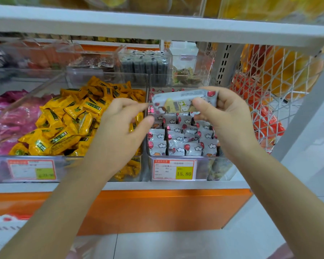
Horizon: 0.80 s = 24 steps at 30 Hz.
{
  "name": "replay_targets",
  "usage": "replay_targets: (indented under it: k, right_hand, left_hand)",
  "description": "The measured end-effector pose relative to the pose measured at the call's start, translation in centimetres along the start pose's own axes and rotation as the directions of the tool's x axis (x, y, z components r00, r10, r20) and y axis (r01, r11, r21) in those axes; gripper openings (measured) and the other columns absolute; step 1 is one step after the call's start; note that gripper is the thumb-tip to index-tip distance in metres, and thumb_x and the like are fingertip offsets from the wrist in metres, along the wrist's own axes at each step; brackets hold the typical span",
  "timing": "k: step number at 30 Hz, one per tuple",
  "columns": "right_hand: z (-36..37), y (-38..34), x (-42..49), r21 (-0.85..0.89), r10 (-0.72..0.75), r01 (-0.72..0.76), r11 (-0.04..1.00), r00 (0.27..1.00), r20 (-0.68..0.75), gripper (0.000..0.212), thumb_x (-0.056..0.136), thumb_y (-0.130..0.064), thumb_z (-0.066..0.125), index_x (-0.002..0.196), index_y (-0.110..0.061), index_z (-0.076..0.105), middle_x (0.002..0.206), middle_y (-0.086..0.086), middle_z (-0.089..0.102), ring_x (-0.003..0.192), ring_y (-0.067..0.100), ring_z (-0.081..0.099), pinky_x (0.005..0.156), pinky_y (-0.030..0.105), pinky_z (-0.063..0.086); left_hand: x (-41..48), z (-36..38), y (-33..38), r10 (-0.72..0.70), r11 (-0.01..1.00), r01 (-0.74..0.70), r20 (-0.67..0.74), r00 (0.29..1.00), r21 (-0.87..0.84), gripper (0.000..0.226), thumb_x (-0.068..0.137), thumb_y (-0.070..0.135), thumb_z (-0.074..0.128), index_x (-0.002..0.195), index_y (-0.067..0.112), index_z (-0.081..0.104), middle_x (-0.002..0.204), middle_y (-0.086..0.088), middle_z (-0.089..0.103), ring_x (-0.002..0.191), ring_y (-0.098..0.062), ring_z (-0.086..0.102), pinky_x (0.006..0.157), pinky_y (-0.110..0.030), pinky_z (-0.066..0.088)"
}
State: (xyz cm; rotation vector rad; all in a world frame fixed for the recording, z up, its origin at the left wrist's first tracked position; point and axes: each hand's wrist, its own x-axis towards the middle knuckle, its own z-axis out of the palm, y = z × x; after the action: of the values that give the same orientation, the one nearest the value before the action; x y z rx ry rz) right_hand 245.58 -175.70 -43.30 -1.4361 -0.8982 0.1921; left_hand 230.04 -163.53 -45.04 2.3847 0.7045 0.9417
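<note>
White packet [178,101], right grip [230,116], above bin [202,168]

— What sort of place is this?
— A shop, in the sweets aisle. Clear plastic bins [73,165] sit side by side on a white shelf [176,185]. One is heaped with yellow wrapped sweets [67,120], the next with balloon-print packets [183,139].
— What else shows it?
— Each bin front carries a price tag [173,169], and the right one reads 15.80. A wire basket [266,101] of orange bags is at the right.

Right hand [226,116] pinches a snack packet [183,101] — left hand [120,124] just beside.
</note>
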Motion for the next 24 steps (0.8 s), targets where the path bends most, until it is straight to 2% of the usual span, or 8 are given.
replay_targets:
  k: [2,5,7,9,13,17,21,24]
  right_hand:
    - [-0.1,0.3,0.5,-0.082,-0.017,0.012,0.997,0.998,-0.062,0.018,0.083,-0.02,0.069,0.095,-0.027,0.058,0.097,0.006,0.069,0.086,0.022,0.067,0.079,0.043,0.056]
    - [0.3,0.6,1.1,-0.257,-0.087,0.078,0.963,0.996,-0.025,0.019,0.081,-0.021,0.071,0.089,-0.026,0.055,0.088,0.0,0.066,0.081,0.017,0.064,0.077,0.034,0.055]
    - [1.1,0.7,1.4,-0.358,-0.134,0.143,0.923,0.99,0.05,0.019,0.08,-0.02,0.072,0.088,-0.025,0.055,0.08,-0.012,0.06,0.074,0.005,0.058,0.068,0.018,0.05]
    - [2.0,0.6,1.8,-0.415,-0.152,0.192,0.889,0.98,0.129,0.019,0.079,-0.02,0.073,0.089,-0.023,0.056,0.076,-0.018,0.055,0.069,-0.003,0.054,0.061,0.009,0.042]
    - [3.6,0.8,2.4,-0.518,-0.127,0.284,0.807,0.94,0.318,0.029,0.075,-0.026,0.076,0.096,-0.016,0.06,0.079,-0.011,0.056,0.069,0.005,0.052,0.063,0.014,0.041]
    - [4.7,1.2,2.7,-0.601,-0.063,0.363,0.712,0.885,0.461,0.027,0.078,-0.028,0.074,0.091,-0.009,0.061,0.081,0.001,0.058,0.072,0.015,0.051,0.062,0.025,0.037]
    - [5.0,1.8,3.0,-0.656,0.03,0.502,0.564,0.782,0.623,0.02,0.09,-0.022,0.054,0.086,-0.009,0.069,0.096,0.005,0.058,0.096,0.025,0.049,0.088,0.037,0.039]
    - [4.5,1.5,3.8,-0.706,0.113,0.5,0.501,0.771,0.626,0.025,0.091,-0.021,0.047,0.092,-0.018,0.071,0.096,-0.003,0.053,0.096,0.02,0.036,0.092,0.039,0.033]
  left_hand:
    - [-0.1,0.2,-0.3,-0.015,0.992,0.006,0.07,0.997,0.123,0.046,0.09,0.036,0.048,0.135,0.029,0.045,0.135,0.005,0.04,0.126,-0.014,0.031,0.106,-0.032,0.029]
    - [-0.1,0.2,-0.5,0.015,0.988,-0.03,0.098,0.995,0.153,0.049,0.091,0.036,0.046,0.139,0.03,0.039,0.142,0.008,0.037,0.13,-0.014,0.024,0.103,-0.025,0.017]
    - [0.0,0.2,-0.6,0.026,0.988,-0.041,0.101,0.995,0.151,0.05,0.09,0.037,0.046,0.139,0.03,0.038,0.143,0.009,0.037,0.13,-0.013,0.024,0.105,-0.029,0.021]
    - [0.1,0.1,-0.7,0.026,0.989,-0.041,0.106,0.994,0.139,0.05,0.09,0.037,0.046,0.139,0.03,0.038,0.143,0.009,0.038,0.131,-0.013,0.026,0.107,-0.035,0.028]
    - [0.1,0.1,-0.9,0.023,0.996,-0.033,0.117,0.993,0.089,0.048,0.09,0.036,0.047,0.138,0.031,0.04,0.14,0.01,0.041,0.129,-0.012,0.029,0.105,-0.041,0.034]
    - [0.3,-0.1,-1.4,0.036,0.998,-0.043,0.117,0.993,0.056,0.043,0.094,0.031,0.043,0.137,0.032,0.042,0.136,0.01,0.044,0.129,-0.013,0.032,0.106,-0.035,0.028]
    - [0.4,-0.1,-1.7,0.038,0.997,-0.045,0.121,0.992,0.06,0.042,0.094,0.029,0.041,0.137,0.033,0.042,0.135,0.008,0.045,0.129,-0.014,0.033,0.104,-0.03,0.024]
    - [0.5,-0.1,-1.8,0.036,0.997,-0.044,0.118,0.992,0.062,0.042,0.094,0.03,0.041,0.136,0.033,0.042,0.133,0.008,0.045,0.128,-0.013,0.034,0.102,-0.026,0.023]
